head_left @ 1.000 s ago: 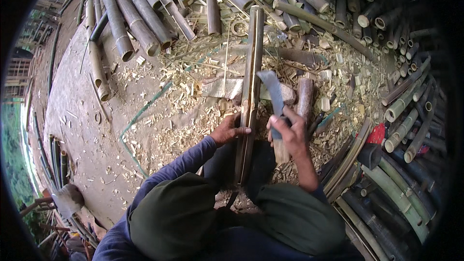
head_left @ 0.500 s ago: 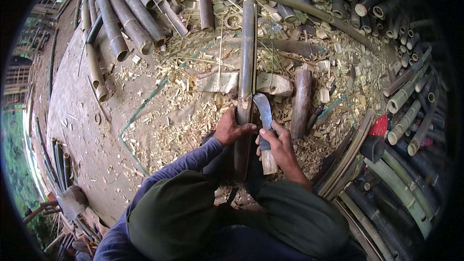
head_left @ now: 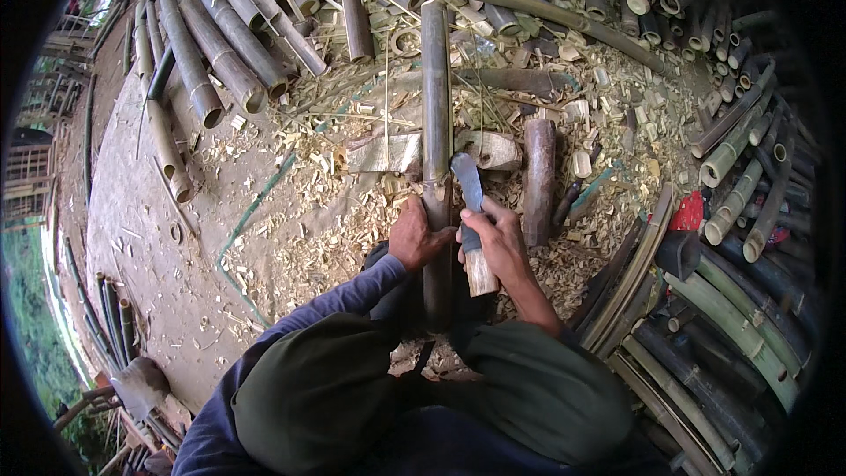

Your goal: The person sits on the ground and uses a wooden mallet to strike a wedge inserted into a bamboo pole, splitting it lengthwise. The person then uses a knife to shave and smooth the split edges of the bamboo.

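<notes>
I am holding a long bamboo pole [head_left: 435,106] that is lying lengthwise on the ground [head_left: 150,238], running away from me between my knees, its far end reaching toward the stacked bamboo culms [head_left: 220,44].

My left hand [head_left: 414,235] is closing around the near part of the pole from the left side, fingers wrapping over the top. My right hand [head_left: 499,242] is gripping the pale wooden handle of a heavy knife [head_left: 470,211]; the blade is pointing forward and lying against the right side of the pole, just ahead of the left hand.

Recommended procedure, as I judge it:
1. I am keeping the left hand behind the blade line, never ahead of it.
2. I am setting the edge at a shallow angle to the pole wall so it is shaving rather than biting.
3. I am bracing the pole with the legs so it is not rolling.

Both forearms are entering from the lower edge, elbows tucked in, wrists converging at the pole. Bamboo chips [head_left: 352,211] are covering the ground around it, and a short log [head_left: 538,178] is lying just to the right.
</notes>
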`<state>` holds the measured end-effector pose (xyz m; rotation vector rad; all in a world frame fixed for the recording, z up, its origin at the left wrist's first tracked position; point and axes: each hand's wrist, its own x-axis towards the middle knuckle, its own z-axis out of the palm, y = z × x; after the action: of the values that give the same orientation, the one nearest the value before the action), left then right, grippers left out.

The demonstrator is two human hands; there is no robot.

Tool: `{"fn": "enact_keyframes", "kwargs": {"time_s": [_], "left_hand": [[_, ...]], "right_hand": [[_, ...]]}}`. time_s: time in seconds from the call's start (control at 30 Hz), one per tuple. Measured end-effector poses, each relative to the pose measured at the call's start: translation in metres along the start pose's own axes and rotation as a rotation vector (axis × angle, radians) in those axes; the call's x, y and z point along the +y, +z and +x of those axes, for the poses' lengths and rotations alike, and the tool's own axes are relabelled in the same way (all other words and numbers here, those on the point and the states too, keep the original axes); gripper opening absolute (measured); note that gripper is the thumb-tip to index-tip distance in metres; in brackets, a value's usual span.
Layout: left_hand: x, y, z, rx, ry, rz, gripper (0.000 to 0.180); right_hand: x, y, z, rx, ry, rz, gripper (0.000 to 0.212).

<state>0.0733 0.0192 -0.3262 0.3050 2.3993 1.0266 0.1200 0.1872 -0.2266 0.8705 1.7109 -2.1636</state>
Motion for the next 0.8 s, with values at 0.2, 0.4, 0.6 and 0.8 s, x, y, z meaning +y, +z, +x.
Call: {"fn": "enact_keyframes", "kwargs": {"time_s": [0.2,0.4,0.6,0.8], "left_hand": [[0.001,-0.005,-0.001,-0.040,0.041,0.028,0.077],[0.006,-0.016,-0.002,-0.103,-0.031,0.047,0.078],[-0.001,-0.014,0.000,-0.172,0.002,-0.003,0.076],[-0.035,-0.023,0.003,-0.458,0.056,-0.696,0.078]], "right_hand": [[-0.055,-0.007,0.081,-0.002,-0.056,0.006,0.029],[-0.105,-0.007,0.154,-0.068,-0.168,-0.057,0.027],[-0.184,-0.015,0.208,-0.042,-0.085,-0.102,0.030],[-0.122,-0.023,0.116,-0.065,-0.362,-0.126,0.034]]}}
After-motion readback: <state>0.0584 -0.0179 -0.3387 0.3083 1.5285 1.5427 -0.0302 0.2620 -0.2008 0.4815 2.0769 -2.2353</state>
